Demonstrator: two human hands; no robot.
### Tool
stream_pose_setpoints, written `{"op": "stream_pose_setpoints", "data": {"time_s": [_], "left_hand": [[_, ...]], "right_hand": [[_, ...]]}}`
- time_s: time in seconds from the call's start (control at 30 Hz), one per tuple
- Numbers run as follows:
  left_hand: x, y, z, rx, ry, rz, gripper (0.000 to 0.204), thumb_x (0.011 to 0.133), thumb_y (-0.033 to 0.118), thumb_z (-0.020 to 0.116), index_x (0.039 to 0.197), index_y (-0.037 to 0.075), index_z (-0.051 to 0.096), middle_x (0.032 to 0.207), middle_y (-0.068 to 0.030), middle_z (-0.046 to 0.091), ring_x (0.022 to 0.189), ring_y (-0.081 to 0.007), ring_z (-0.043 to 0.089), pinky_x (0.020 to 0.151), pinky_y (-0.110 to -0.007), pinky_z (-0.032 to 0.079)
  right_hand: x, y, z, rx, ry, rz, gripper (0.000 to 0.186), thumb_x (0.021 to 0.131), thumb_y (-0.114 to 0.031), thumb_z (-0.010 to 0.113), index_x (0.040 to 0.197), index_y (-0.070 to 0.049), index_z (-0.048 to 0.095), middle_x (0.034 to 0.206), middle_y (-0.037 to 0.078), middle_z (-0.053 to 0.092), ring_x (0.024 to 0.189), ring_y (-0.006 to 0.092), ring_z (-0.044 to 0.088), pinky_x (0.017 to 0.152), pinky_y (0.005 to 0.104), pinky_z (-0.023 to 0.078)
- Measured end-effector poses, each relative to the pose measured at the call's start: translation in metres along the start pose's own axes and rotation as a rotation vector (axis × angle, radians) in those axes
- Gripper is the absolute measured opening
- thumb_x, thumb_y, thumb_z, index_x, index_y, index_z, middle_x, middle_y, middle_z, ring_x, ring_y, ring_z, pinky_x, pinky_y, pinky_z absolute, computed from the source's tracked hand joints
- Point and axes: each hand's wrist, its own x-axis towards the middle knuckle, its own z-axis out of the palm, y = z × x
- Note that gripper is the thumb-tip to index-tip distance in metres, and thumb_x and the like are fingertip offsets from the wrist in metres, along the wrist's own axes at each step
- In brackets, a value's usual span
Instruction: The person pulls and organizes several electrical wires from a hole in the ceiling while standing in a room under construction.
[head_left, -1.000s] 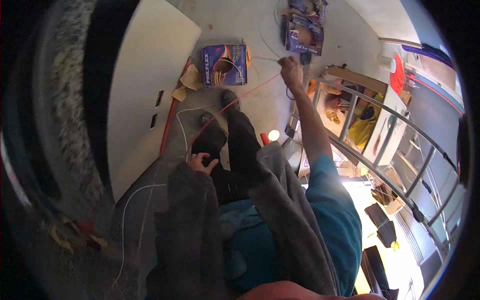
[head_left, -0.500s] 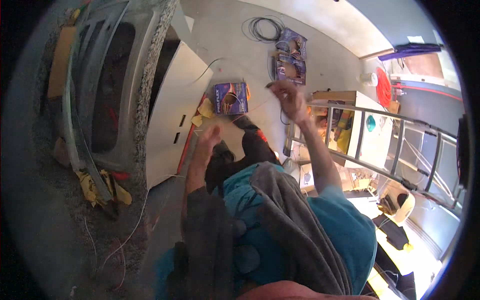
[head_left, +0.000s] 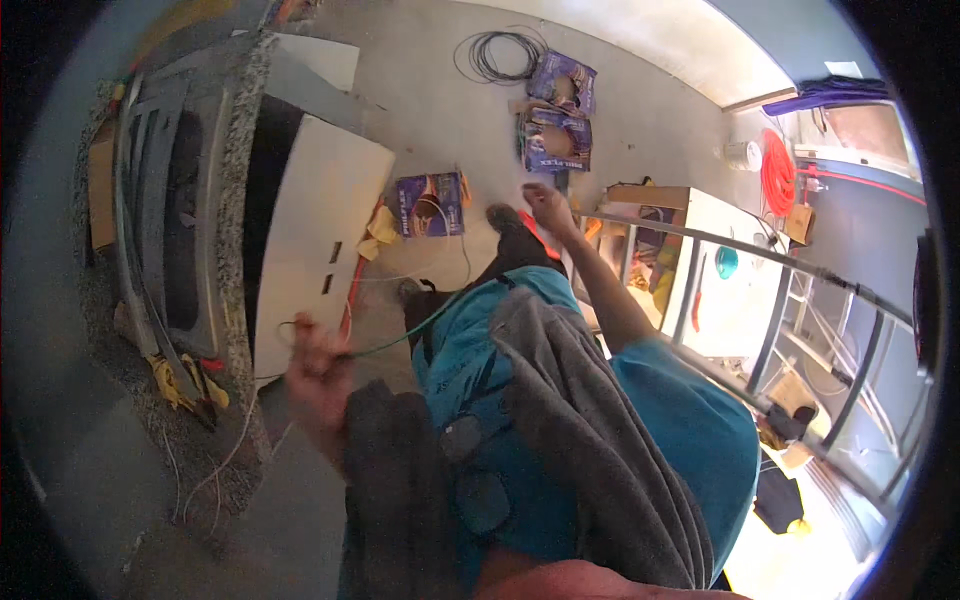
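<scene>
My left hand, somewhat blurred, is closed around a thin green wire in front of the white panel. A short curl of the wire sticks out past the fingers. From that hand it crosses my lap and bends up toward a purple cardboard wire box on the floor. My right hand is raised above my foot, fingers curled; what they hold, if anything, cannot be made out.
Two more purple boxes and a black cable coil lie farther off on the floor. A metal ladder lies across the right beside a white cabinet. On the left stands a granite-edged counter with a sink. An orange-red coil hangs behind.
My left hand has come down and to the left, drawing the wire across my lap. My right hand has shifted slightly left and lower. The whole view has shifted a little.
</scene>
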Motion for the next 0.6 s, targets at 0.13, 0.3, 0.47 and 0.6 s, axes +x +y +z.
{"op": "stream_pose_setpoints", "data": {"time_s": [0.13, 0.3, 0.47, 0.6], "left_hand": [[-0.043, -0.031, 0.065, -0.062, -0.012, 0.205, 0.023, 0.103, 0.005, 0.041, 0.124, -0.001, 0.046, 0.078, -0.0030, 0.037, 0.064, -0.0134, 0.036, 0.065, -0.032, 0.041], [-0.105, -0.080, 0.150, -0.041, -0.027, 0.504, 0.013, 0.104, 0.003, 0.036, 0.116, 0.003, 0.042, 0.075, -0.0018, 0.027, 0.064, -0.0146, 0.034, 0.060, -0.033, 0.039], [-0.152, -0.107, 0.139, 0.150, 0.038, 0.754, 0.046, 0.102, 0.004, 0.041, 0.146, -0.001, 0.027, 0.126, -0.0188, 0.047, 0.083, -0.0173, 0.052, 0.063, -0.029, 0.044], [-0.123, -0.156, 0.217, 0.186, 0.156, 0.755, 0.030, 0.106, 0.012, 0.039, 0.131, -0.004, 0.045, 0.089, -0.0072, 0.044, 0.064, -0.0133, 0.041, 0.058, -0.027, 0.042]], "right_hand": [[0.072, 0.173, -0.068, 0.503, 0.053, 0.667, 0.053, 0.094, -0.044, 0.063, 0.130, -0.006, 0.055, 0.115, 0.015, 0.064, 0.091, 0.0329, 0.066, 0.079, 0.0427, 0.054], [0.128, 0.157, -0.029, 0.956, 0.139, 0.686, 0.068, 0.092, -0.051, 0.066, 0.140, -0.008, 0.042, 0.133, 0.016, 0.051, 0.108, 0.0376, 0.058, 0.085, 0.0501, 0.052], [0.174, 0.178, -0.008, 1.192, -0.056, 0.648, 0.075, 0.088, -0.049, 0.071, 0.141, -0.002, 0.044, 0.133, 0.023, 0.055, 0.106, 0.0444, 0.061, 0.082, 0.0501, 0.055], [0.159, 0.165, 0.010, 1.176, -0.093, 0.696, 0.068, 0.089, -0.046, 0.069, 0.138, -0.002, 0.047, 0.131, 0.022, 0.057, 0.107, 0.0422, 0.062, 0.084, 0.0490, 0.055]]}}
